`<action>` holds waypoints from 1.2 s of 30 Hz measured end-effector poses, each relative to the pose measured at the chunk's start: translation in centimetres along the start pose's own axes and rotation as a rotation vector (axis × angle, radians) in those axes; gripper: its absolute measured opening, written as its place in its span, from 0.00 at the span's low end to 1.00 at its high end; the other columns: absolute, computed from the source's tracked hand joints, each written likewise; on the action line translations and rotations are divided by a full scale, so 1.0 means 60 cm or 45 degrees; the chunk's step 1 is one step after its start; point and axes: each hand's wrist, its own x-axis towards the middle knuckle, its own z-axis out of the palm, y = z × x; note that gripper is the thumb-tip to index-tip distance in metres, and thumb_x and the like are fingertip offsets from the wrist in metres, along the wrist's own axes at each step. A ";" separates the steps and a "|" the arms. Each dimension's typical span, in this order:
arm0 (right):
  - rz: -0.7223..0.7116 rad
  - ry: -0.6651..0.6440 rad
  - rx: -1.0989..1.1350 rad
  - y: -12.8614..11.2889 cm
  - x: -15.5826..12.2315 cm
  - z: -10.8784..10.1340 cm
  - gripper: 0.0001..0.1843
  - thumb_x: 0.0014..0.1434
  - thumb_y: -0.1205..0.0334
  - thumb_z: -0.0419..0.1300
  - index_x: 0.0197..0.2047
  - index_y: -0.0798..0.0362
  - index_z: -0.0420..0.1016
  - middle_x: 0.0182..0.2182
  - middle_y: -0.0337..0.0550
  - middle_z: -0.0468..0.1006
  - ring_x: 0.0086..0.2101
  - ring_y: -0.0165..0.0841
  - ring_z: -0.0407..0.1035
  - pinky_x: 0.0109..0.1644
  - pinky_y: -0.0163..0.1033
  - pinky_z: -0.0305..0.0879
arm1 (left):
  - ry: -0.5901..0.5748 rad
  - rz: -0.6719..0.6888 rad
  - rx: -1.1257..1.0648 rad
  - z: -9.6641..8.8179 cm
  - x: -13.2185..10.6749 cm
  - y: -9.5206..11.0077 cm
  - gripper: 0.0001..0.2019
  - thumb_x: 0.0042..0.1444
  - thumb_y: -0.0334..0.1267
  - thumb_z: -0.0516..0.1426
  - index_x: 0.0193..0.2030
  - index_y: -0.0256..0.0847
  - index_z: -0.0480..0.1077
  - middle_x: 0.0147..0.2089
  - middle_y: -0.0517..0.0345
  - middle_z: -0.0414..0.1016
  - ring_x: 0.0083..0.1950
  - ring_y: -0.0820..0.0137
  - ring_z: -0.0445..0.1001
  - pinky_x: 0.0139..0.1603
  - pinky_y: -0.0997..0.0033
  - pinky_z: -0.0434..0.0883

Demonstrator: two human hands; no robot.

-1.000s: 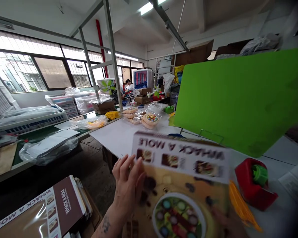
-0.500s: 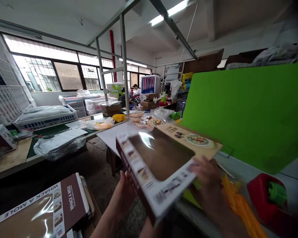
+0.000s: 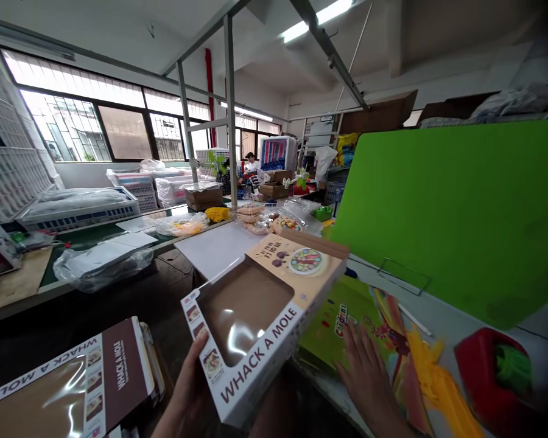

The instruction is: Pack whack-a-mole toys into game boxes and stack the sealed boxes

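Observation:
A windowed cardboard box (image 3: 259, 359) printed WHACK A MOLE is tilted in front of me, its brown inside showing through the clear film. My left hand (image 3: 189, 377) grips its left side, thumb on the printed edge and the other fingers hidden beneath. My right hand (image 3: 368, 377) is off the box, fingers stretched out over a green printed package (image 3: 333, 322) on the bench at right. Whether the fingertips touch that package I cannot tell.
Flattened WHACK A MOLE boxes (image 3: 119, 371) are stacked at lower left. Right of my hand lie orange netting (image 3: 442, 389) and a red tape dispenser (image 3: 488, 365). A large green panel (image 3: 447, 213) stands behind. Bagged round toys (image 3: 256, 219) sit on the far table.
My right hand has let go of the box and moved down onto the bench side. The box has swung left and turned in my left hand, uncovering the green package.

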 end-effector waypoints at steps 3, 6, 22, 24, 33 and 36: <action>0.037 -0.215 -0.047 0.059 -0.072 0.049 0.29 0.68 0.47 0.43 0.63 0.50 0.70 0.55 0.56 0.78 0.55 0.54 0.71 0.56 0.62 0.67 | 0.088 0.135 0.033 -0.017 0.007 0.023 0.17 0.62 0.36 0.57 0.56 0.34 0.70 0.37 0.46 0.83 0.38 0.54 0.83 0.44 0.50 0.80; 0.067 -0.570 0.079 0.077 -0.107 0.058 0.23 0.65 0.55 0.47 0.54 0.49 0.78 0.54 0.52 0.79 0.53 0.46 0.74 0.55 0.53 0.71 | 0.144 0.270 0.055 -0.032 0.013 0.036 0.15 0.60 0.34 0.58 0.54 0.37 0.72 0.38 0.50 0.83 0.38 0.56 0.83 0.44 0.53 0.80; 0.502 -0.953 0.684 0.066 0.008 -0.052 0.15 0.59 0.53 0.54 0.28 0.48 0.77 0.29 0.42 0.82 0.33 0.38 0.76 0.36 0.38 0.67 | 0.247 0.380 0.079 -0.052 0.010 0.074 0.06 0.62 0.31 0.56 0.44 0.39 0.73 0.31 0.56 0.80 0.33 0.62 0.82 0.42 0.59 0.81; 0.604 -0.928 0.757 0.074 0.015 -0.054 0.17 0.57 0.48 0.53 0.28 0.48 0.78 0.29 0.42 0.82 0.33 0.39 0.77 0.36 0.39 0.69 | 0.246 0.387 0.090 -0.058 0.012 0.078 0.06 0.61 0.30 0.56 0.43 0.40 0.73 0.31 0.57 0.80 0.32 0.63 0.82 0.41 0.60 0.81; 1.248 -0.262 0.395 0.132 0.077 -0.128 0.27 0.54 0.40 0.46 0.41 0.52 0.73 0.38 0.56 0.82 0.39 0.47 0.76 0.40 0.47 0.71 | 0.238 0.204 0.247 -0.091 0.002 0.101 0.03 0.54 0.33 0.63 0.35 0.39 0.72 0.23 0.58 0.75 0.27 0.61 0.80 0.35 0.60 0.80; 1.156 0.014 0.235 0.098 0.131 -0.204 0.25 0.57 0.41 0.50 0.42 0.52 0.75 0.35 0.56 0.81 0.36 0.46 0.75 0.39 0.47 0.70 | 0.208 0.150 0.392 -0.099 0.000 0.094 0.09 0.52 0.36 0.66 0.39 0.39 0.73 0.27 0.54 0.78 0.28 0.58 0.81 0.31 0.60 0.80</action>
